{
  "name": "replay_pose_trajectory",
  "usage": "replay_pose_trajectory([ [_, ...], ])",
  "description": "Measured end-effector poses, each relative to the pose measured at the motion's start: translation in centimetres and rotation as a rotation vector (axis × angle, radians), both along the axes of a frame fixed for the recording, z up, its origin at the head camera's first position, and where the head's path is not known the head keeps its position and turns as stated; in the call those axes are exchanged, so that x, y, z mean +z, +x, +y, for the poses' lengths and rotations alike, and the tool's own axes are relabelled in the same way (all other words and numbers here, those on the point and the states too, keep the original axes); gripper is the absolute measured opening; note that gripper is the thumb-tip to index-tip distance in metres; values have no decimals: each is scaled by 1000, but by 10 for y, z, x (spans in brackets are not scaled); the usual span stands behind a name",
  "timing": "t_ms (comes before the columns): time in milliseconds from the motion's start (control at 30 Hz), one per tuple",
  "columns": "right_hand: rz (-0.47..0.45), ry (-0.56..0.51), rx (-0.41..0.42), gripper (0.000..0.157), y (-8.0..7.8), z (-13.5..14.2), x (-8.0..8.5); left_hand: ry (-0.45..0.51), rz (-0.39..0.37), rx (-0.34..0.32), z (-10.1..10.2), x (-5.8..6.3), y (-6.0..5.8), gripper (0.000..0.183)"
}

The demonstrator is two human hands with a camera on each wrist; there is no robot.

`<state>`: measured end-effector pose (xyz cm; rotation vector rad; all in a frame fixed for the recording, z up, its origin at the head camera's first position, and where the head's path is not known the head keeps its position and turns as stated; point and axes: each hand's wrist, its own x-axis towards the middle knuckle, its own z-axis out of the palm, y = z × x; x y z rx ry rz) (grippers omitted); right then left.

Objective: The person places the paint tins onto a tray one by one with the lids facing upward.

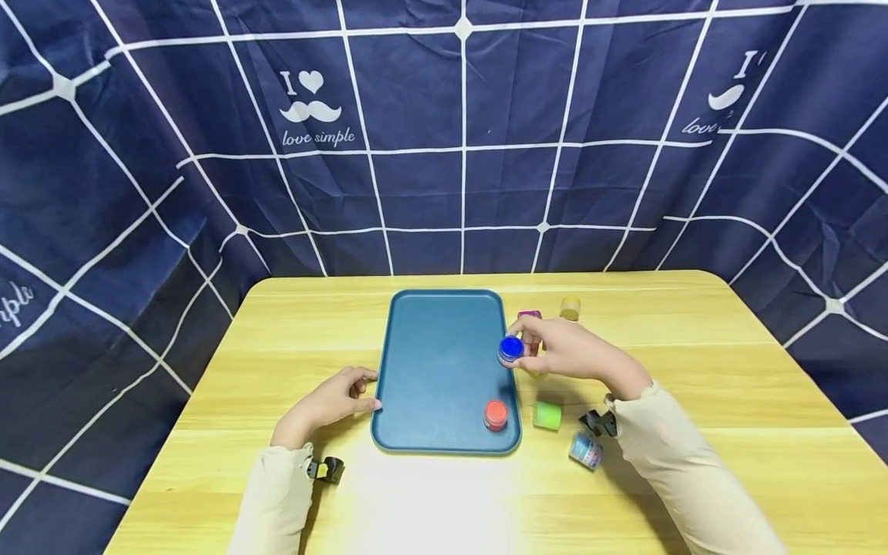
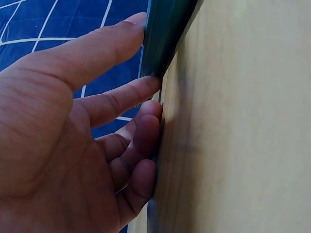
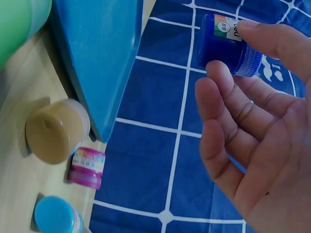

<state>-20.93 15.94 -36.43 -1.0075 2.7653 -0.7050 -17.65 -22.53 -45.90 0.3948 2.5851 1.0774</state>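
Observation:
My right hand (image 1: 533,341) holds a small blue jar (image 1: 511,351) just above the right edge of the teal tray (image 1: 437,339). In the right wrist view the thumb and fingertips pinch the blue jar (image 3: 221,44) by its sides. A red jar (image 1: 496,415) stands in the tray's near right corner. My left hand (image 1: 364,391) rests on the table against the tray's left rim. In the left wrist view its relaxed fingers (image 2: 121,99) touch the tray's rim (image 2: 165,34) and hold nothing.
Right of the tray on the wooden table (image 1: 728,362) are a green jar (image 1: 546,415), a magenta jar (image 1: 529,315), a tan jar (image 1: 570,307) and a pale blue jar (image 1: 586,450). A navy checked curtain (image 1: 444,139) closes off the back and sides.

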Motion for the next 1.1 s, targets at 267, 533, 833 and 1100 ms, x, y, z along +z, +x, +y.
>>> replay_pose_trajectory([
  [267,-57,11,47,32,-6,-11,-9,12,-3,-10,-2,2,-1,52],
  [533,-120,38,101,30,-8,-14,-18,14,6,-21,0,5,1,53],
  [833,-189,159,93,31,-12,-16,-30,14,7,-14,-1,3,2,52],
  [1100,-237,175,108,32,-14,-19,-34,15,4,-9,-2,2,1,51],
])
